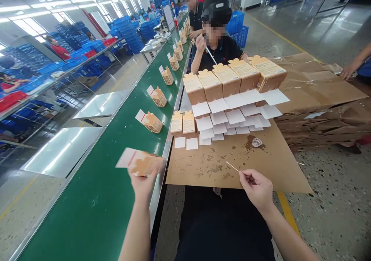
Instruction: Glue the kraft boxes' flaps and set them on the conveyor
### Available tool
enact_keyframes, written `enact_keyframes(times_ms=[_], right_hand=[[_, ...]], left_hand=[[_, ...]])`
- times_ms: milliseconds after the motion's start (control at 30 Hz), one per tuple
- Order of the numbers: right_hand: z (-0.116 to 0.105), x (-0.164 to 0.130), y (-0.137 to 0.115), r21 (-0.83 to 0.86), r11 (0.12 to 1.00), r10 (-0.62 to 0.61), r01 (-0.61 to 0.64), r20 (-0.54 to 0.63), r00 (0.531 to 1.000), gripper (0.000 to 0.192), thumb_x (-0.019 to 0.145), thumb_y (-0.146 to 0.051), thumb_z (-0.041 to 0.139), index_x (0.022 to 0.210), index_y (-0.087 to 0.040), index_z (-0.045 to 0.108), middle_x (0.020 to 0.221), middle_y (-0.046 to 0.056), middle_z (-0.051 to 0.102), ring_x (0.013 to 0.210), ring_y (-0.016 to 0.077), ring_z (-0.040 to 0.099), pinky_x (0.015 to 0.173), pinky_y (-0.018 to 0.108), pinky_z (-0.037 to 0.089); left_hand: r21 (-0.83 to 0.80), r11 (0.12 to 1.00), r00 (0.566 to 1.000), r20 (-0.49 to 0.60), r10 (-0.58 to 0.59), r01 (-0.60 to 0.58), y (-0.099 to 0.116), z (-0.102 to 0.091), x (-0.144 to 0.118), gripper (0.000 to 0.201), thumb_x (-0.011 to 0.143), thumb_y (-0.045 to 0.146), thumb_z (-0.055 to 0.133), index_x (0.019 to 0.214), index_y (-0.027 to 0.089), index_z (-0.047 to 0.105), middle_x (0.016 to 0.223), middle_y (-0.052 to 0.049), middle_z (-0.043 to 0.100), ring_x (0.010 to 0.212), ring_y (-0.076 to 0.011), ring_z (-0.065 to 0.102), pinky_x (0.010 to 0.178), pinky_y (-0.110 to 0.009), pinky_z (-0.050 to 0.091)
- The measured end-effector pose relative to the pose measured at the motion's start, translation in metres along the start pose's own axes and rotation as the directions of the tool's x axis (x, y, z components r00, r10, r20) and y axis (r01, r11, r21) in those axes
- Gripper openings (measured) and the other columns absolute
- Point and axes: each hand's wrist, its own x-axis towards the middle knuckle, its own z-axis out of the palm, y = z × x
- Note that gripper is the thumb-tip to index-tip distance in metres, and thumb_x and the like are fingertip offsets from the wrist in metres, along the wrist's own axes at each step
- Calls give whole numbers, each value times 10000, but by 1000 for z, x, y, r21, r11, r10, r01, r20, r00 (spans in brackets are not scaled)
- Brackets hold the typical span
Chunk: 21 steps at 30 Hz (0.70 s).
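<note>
The left hand (pixel 142 180) is closed around a small tan box (pixel 145 162), fingers wrapped under and behind it, holding it just above the green belt (pixel 95 199) near the belt's right rail. A white flap (pixel 125 157) sticks out of the box toward the left. The box is blurred, so the exact finger placement cannot be told.

The right hand (pixel 256 189) pinches a thin stick (pixel 232 166) between thumb and fingertips, the other fingers curled in; the stick points up and left over the near edge of the cardboard sheet (pixel 261 168) that lies across the lap.

On the belt ahead, more boxes (pixel 152 122) with open white flaps lie in a spaced line running away, well apart from each other, with bare green between them and around the held box. The near part of the sheet is bare but for brown stains. Farther back on it stand two boxes (pixel 182 122) side by side near the left edge, and behind them a stepped stack of boxes (pixel 228 77) with white flaps fanned forward. A small clear cup (pixel 256 142) sits on a dark stain right of the flaps; what it holds cannot be told.

Beyond the stack a co-worker (pixel 216 41) sits by the belt, and flattened cardboard (pixel 319 99) is piled to the right
</note>
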Motion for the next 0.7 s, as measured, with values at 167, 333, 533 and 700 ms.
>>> enact_keyframes(times_ms=[167,333,533,700], right_hand=[[2,15,-4,38,999,-16,15,34,999,355,1058,-473,710,786,-250,760,605,9,683,482,156,611,483,267,563],[-7,25,-6,34,999,-26,26,19,999,393,1043,-503,723,763,-232,770,581,18,661,468,160,606,446,273,543],[-46,14,11,-51,993,104,-111,-129,986,361,980,-557,805,794,-248,793,579,50,674,436,197,601,391,332,526],[-42,25,4,-35,996,83,-87,-106,991,378,981,-602,795,785,-279,787,571,43,669,436,213,598,393,362,519]], left_hand=[[69,993,991,-93,-92,99,5,-47,70,895,479,414,1078,1218,266,597,1326,-133,763,1437,-436,678,1276,-712,468],[112,992,998,14,-60,58,-5,-55,61,996,458,346,1067,1318,275,569,1403,-135,701,1523,-429,604,1356,-667,363],[117,920,823,-416,386,-373,-1,-53,-3,546,753,512,880,1201,393,590,1392,-7,667,1475,-417,624,1342,-717,392],[-164,975,989,-26,145,-147,40,46,26,477,789,563,914,1082,264,686,1063,-73,728,1236,-397,721,1177,-621,556]])
